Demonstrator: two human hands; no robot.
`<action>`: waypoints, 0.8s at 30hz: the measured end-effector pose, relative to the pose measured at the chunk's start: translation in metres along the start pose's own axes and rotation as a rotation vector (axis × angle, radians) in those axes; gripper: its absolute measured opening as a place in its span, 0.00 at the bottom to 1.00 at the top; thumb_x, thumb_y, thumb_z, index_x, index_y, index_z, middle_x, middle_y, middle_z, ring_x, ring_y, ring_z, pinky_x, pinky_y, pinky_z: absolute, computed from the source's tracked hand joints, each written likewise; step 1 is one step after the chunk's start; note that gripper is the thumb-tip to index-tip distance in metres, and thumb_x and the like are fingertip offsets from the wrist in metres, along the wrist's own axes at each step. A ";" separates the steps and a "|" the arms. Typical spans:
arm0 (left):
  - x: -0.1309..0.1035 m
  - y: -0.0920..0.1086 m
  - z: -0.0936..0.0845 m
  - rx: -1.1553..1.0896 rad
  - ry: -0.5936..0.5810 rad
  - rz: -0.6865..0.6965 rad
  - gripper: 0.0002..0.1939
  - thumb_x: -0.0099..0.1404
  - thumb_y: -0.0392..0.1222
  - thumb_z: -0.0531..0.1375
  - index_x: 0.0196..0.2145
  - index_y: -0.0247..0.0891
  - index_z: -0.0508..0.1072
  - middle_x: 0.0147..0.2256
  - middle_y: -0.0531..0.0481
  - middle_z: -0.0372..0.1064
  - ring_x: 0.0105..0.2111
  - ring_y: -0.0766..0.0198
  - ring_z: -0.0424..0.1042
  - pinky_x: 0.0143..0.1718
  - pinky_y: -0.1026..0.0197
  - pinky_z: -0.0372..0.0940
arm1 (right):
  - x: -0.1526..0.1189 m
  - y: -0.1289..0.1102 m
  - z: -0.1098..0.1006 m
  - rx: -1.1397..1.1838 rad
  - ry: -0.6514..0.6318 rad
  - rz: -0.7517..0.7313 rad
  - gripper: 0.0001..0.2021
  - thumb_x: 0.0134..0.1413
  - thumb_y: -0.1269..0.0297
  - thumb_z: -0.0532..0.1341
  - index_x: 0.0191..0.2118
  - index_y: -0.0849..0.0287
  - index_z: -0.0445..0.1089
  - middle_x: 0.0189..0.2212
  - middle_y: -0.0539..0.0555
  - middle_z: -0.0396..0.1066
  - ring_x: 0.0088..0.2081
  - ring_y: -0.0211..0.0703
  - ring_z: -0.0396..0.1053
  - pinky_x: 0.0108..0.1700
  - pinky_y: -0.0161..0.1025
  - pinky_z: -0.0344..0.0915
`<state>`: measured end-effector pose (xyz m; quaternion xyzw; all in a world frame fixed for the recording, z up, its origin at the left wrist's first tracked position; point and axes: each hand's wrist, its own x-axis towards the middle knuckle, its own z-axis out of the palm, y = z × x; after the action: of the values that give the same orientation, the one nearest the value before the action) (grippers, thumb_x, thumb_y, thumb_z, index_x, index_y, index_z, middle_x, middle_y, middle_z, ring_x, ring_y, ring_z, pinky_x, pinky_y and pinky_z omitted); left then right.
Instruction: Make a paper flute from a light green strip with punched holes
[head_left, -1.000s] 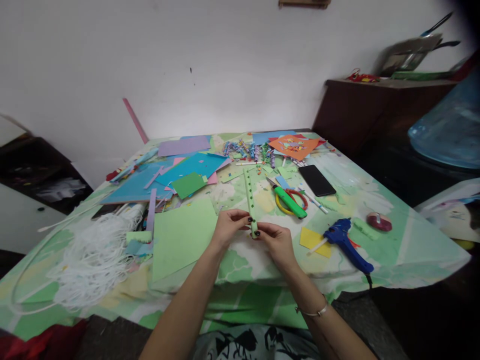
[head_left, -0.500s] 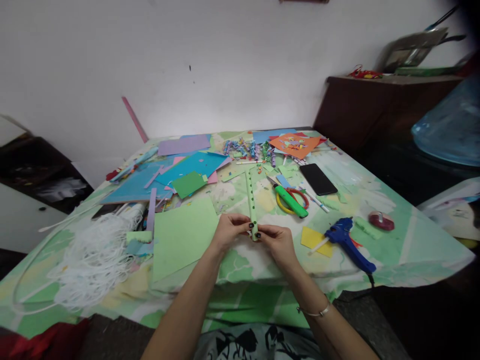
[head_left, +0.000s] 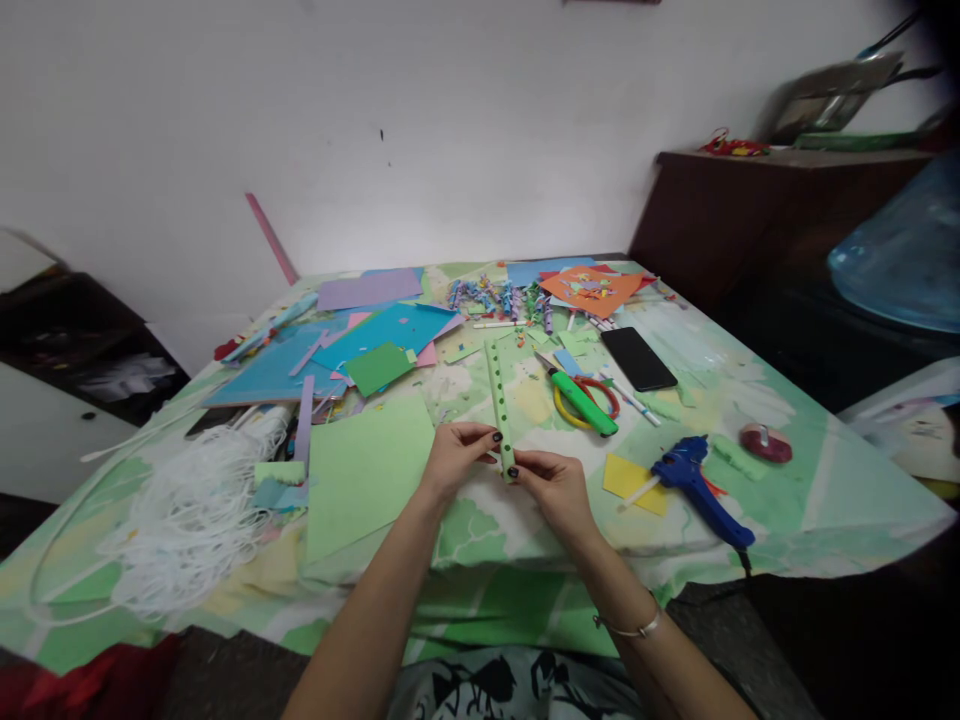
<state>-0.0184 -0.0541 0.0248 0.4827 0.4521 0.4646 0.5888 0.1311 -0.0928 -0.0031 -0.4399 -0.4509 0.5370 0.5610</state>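
Observation:
Between my hands is a long, light green paper strip (head_left: 497,390) with a row of dark green dots along it. It points away from me over the table. My left hand (head_left: 459,455) is closed, pinching its left edge near the close end. My right hand (head_left: 551,485) pinches the strip's near end from the other side. To the left lies a sheet of light green paper (head_left: 367,470). Just beyond my right hand rest a green utility knife (head_left: 581,402) and scissors with red and yellow handles (head_left: 564,412).
At right are a blue glue gun (head_left: 694,485), a yellow paper piece (head_left: 626,478), a black phone (head_left: 639,358) and a dark red object (head_left: 765,442). A tangle of white cord (head_left: 187,520) lies left. Coloured sheets (head_left: 390,340) and curled paper strips (head_left: 506,300) cover the far side.
The strip's far end has swung slightly left, and its dots show more fully. My left hand has shifted a little left and up along the strip; the right hand stays at the near end.

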 end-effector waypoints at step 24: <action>0.004 -0.012 -0.001 -0.092 0.090 0.006 0.11 0.45 0.43 0.69 0.27 0.35 0.80 0.26 0.46 0.76 0.24 0.67 0.70 0.28 0.64 0.65 | 0.000 0.005 -0.001 -0.015 -0.029 -0.004 0.11 0.37 0.65 0.68 0.33 0.55 0.79 0.29 0.53 0.78 0.27 0.44 0.73 0.33 0.42 0.73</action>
<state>-0.0177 -0.0517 0.0120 0.4349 0.4548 0.5079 0.5882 0.1308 -0.0924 -0.0079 -0.4354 -0.4639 0.5388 0.5522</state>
